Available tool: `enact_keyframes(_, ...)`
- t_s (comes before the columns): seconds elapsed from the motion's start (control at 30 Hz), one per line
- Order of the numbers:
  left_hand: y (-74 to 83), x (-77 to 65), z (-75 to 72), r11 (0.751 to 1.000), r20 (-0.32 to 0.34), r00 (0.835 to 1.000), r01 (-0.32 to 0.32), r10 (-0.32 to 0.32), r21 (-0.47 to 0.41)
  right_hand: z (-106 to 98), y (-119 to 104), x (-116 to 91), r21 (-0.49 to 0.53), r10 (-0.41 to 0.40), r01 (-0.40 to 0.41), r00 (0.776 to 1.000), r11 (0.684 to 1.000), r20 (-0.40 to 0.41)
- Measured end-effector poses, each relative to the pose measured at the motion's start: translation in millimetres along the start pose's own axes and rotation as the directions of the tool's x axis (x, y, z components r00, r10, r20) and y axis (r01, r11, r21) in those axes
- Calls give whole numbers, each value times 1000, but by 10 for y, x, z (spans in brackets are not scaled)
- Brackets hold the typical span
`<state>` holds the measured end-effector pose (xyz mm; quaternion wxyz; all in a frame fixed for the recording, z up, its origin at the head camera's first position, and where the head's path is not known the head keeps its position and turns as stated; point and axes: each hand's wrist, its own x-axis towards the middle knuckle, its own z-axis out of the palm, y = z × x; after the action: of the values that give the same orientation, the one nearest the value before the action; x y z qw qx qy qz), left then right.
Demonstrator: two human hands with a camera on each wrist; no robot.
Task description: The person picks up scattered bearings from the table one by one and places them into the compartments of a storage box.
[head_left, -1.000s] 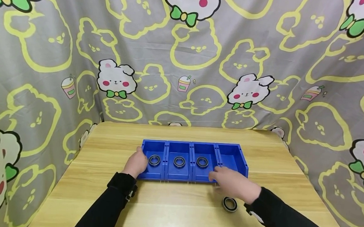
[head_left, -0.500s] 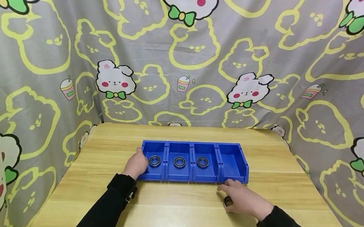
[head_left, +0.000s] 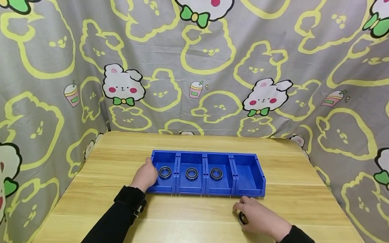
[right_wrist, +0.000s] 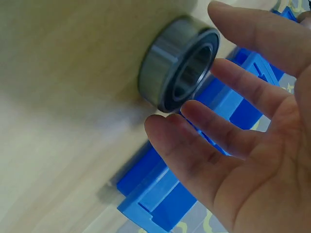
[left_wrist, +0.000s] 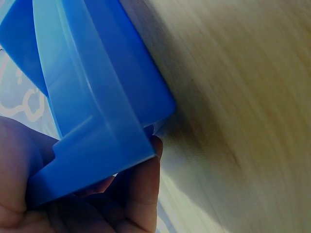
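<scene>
My left hand (head_left: 145, 175) grips the outer side wall of the leftmost blue storage bin (head_left: 161, 188); in the left wrist view, thumb and fingers (left_wrist: 144, 194) curl round its edge. Over the table in front of the rightmost bin (head_left: 246, 176), my right hand (head_left: 262, 218) hovers around a ball bearing (head_left: 241, 218), partly hidden by it. In the right wrist view this steel bearing (right_wrist: 163, 58) lies on the table with the fingers (right_wrist: 184, 150) spread loosely beside it. Three more bearings lie in the bins: left (head_left: 165, 172), second (head_left: 191, 173) and third (head_left: 216, 173).
The bins stand joined in a row on a light wooden table (head_left: 181, 228). A grey patterned curtain (head_left: 212, 111) surrounds the table at the back and both sides.
My right hand has moved from the third and fourth bins down and right to the bearing on the table. The left hand stays on the leftmost bin.
</scene>
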<state>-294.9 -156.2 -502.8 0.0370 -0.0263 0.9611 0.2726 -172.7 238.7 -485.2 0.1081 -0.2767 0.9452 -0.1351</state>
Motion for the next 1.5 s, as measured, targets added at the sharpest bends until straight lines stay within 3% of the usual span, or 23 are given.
enact_keyframes(0.47,-17,14,16,1000,-2,1000,2,-2,-4,91,-11,-47,-40,-4,3,1000,999,-28)
enact_keyframes(0.73,13,-6,-24,1000,14,1000,10,-10,-21,20,22,-16,-12,-33,33,999,999,1)
enact_keyframes(0.87,10,1,-24,1000,10,1000,-2,2,-17,-116,21,16,9,-49,49,999,999,2)
enact_keyframes(1.1,-16,16,-8,1000,0,1000,-3,3,-14,-525,29,140,-46,-93,88,988,995,-124)
enact_keyframes(1.3,-18,8,-14,1000,1,1000,6,-6,-16,-847,93,307,-81,-30,16,985,997,-170)
enact_keyframes(1.5,1,-1,-43,1000,9,1000,5,-5,-20,-972,206,501,-77,2,-14,989,997,-148)
